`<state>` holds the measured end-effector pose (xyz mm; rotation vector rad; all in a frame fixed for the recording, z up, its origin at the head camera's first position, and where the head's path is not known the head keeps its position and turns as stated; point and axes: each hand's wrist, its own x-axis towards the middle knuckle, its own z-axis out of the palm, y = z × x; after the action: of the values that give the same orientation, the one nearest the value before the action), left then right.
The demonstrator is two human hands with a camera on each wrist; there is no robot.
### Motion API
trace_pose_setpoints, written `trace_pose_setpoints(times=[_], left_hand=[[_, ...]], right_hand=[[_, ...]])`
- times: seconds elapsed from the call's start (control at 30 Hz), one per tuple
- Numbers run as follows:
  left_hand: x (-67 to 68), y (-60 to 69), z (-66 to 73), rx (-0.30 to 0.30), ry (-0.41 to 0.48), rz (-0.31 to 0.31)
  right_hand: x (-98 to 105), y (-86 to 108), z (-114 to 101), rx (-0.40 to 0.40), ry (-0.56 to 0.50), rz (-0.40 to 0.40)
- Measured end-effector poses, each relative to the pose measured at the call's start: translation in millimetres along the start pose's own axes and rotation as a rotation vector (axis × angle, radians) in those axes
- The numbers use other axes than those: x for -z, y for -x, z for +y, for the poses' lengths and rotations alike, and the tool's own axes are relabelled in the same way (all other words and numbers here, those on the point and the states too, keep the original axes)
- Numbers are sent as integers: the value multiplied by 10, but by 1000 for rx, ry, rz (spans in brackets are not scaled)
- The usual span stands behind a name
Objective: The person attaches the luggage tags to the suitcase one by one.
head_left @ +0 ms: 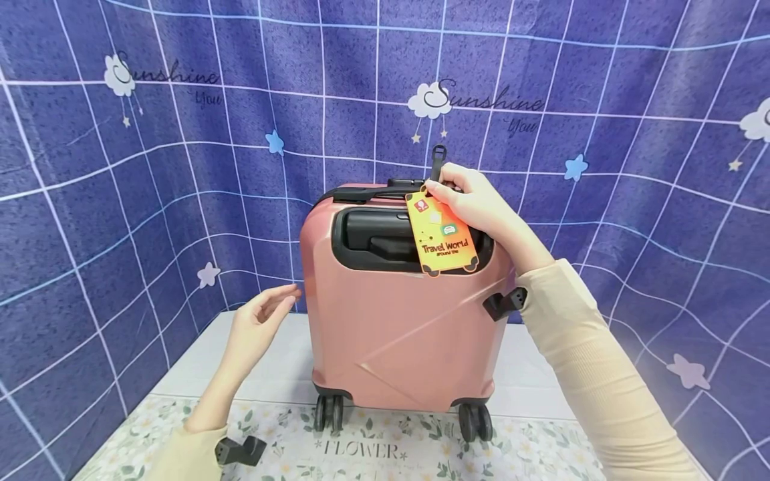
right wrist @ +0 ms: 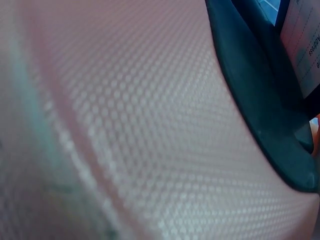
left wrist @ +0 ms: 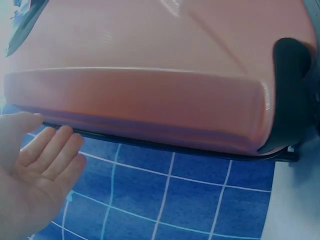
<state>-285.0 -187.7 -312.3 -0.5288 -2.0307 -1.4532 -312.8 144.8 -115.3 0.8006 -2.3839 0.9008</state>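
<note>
A pink hard-shell suitcase stands upright on its black wheels. At its top, my right hand pinches the upper end of an orange luggage tag lettered "Travel World". The tag hangs over the black recessed handle area, and its black buckled strap sticks up behind the fingers. In the right wrist view, a lined face of the tag reads "Address". My left hand is beside the suitcase's left side, fingers relaxed, holding nothing; the left wrist view shows it near the side edge.
The suitcase stands on a white surface with a floral mat in front. A blue-purple gridded curtain with clouds and stars hangs behind and at both sides. A black wrist mount sits close to the suitcase's right side.
</note>
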Motion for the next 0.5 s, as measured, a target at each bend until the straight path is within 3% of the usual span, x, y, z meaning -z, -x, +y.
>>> trace_pose_setpoints(times=[0.5], left_hand=[[31,-259,314,-82,-106,36]], right_hand=[[0,-1,4,-7,-24,15]])
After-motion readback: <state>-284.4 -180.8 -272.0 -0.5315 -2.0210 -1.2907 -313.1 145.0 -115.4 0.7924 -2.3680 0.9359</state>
